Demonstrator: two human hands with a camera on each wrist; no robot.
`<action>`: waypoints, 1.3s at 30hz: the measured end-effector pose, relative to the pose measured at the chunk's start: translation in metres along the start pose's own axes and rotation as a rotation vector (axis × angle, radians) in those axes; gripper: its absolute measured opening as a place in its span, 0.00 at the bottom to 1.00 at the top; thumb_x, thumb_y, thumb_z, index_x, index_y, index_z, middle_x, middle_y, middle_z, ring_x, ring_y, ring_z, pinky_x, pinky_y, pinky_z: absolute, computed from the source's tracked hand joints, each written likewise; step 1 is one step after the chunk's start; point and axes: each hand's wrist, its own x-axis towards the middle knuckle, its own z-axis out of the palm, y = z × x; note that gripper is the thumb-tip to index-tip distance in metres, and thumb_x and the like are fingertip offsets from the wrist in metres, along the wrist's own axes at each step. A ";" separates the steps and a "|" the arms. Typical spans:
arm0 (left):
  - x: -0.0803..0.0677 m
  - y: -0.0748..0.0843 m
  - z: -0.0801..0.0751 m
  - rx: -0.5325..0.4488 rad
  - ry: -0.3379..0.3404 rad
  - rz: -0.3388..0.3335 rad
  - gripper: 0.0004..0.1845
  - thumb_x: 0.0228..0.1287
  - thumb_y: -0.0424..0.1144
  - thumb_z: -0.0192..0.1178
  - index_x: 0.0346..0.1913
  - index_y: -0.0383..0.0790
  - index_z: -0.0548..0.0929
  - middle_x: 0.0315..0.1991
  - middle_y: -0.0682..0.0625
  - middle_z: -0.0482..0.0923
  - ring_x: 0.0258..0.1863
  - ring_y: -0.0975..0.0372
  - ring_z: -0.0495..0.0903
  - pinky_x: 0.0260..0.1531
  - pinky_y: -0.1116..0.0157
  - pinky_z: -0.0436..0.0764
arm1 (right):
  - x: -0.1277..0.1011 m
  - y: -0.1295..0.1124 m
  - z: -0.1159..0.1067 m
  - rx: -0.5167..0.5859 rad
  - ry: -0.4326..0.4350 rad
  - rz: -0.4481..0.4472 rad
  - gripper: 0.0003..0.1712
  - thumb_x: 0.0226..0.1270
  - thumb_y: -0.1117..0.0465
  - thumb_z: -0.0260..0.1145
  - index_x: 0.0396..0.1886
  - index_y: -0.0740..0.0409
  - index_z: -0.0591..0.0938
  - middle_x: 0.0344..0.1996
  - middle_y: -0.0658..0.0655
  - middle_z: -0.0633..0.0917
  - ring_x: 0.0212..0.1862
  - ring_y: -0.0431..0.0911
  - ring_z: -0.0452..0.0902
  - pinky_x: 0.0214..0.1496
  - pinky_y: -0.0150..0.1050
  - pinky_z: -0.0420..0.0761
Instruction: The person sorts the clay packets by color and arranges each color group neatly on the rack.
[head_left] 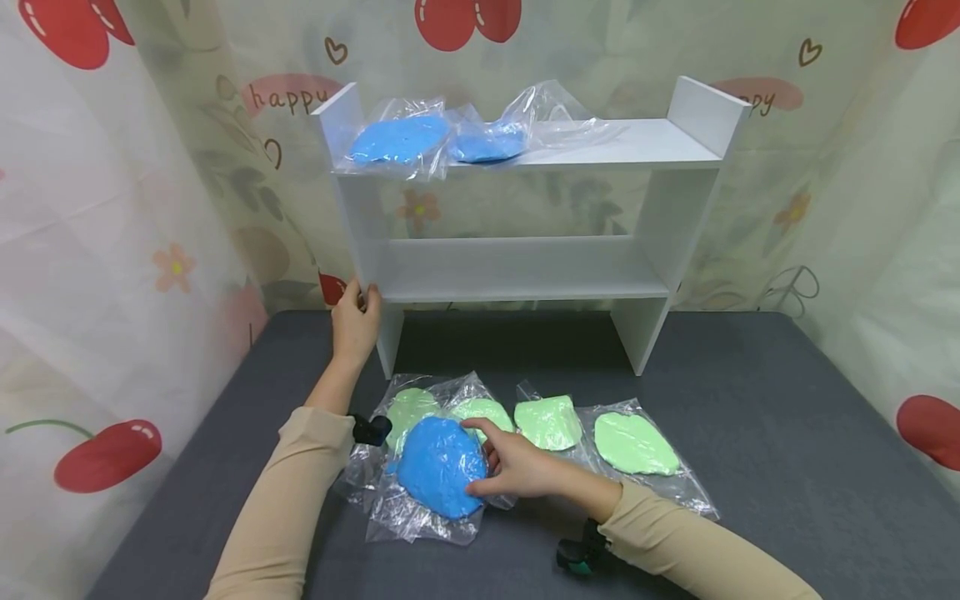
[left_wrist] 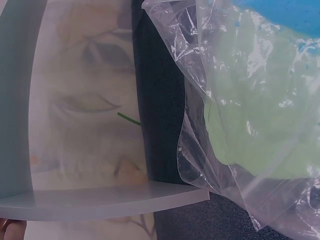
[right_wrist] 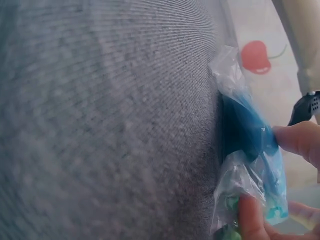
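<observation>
A clear plastic bag of blue clay (head_left: 441, 467) lies over bags of pale green clay on the table. My right hand (head_left: 525, 462) grips its right edge, thumb and index finger spread along the blue lump. In the right wrist view, fingers touch the blue clay bag (right_wrist: 255, 130) on two sides. My left hand (head_left: 356, 325) holds the left side panel of a white shelf (head_left: 517, 267), low down near the lower board. Only a fingertip (left_wrist: 12, 231) of it shows in the left wrist view. Two bags of blue clay (head_left: 401, 140) rest on the shelf's top board.
To the right of the blue bag lie two more pale green clay bags (head_left: 633, 443), (head_left: 549, 422). A dark grey table (head_left: 750, 433) carries everything. Patterned curtains (head_left: 112, 292) hang at the back and sides. A thin looped cord (head_left: 795, 287) hangs behind the table's right rear.
</observation>
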 end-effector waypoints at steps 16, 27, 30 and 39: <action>0.000 0.000 -0.001 -0.001 0.002 -0.009 0.20 0.71 0.38 0.45 0.62 0.37 0.71 0.60 0.36 0.73 0.59 0.44 0.74 0.52 0.46 0.76 | -0.001 0.003 0.002 0.115 0.033 0.010 0.40 0.52 0.63 0.71 0.65 0.56 0.66 0.29 0.55 0.82 0.27 0.36 0.74 0.27 0.28 0.75; 0.000 0.001 0.000 0.000 0.010 -0.016 0.19 0.71 0.38 0.46 0.61 0.37 0.71 0.59 0.35 0.73 0.57 0.44 0.75 0.51 0.47 0.77 | -0.003 0.003 0.000 0.220 0.070 0.006 0.35 0.53 0.66 0.67 0.63 0.57 0.67 0.36 0.62 0.81 0.32 0.41 0.81 0.32 0.29 0.79; 0.000 0.001 0.000 -0.003 0.009 -0.014 0.19 0.71 0.38 0.46 0.61 0.37 0.71 0.59 0.36 0.74 0.57 0.44 0.75 0.51 0.47 0.77 | -0.005 0.001 -0.002 0.243 0.073 0.016 0.34 0.55 0.66 0.67 0.63 0.56 0.67 0.39 0.63 0.79 0.31 0.42 0.81 0.31 0.30 0.79; 0.000 -0.001 0.000 -0.004 0.001 -0.008 0.19 0.71 0.39 0.45 0.61 0.38 0.71 0.59 0.36 0.74 0.58 0.45 0.75 0.50 0.47 0.77 | -0.006 0.000 -0.008 0.287 0.087 -0.011 0.33 0.57 0.68 0.65 0.64 0.58 0.67 0.48 0.68 0.75 0.29 0.42 0.79 0.29 0.29 0.78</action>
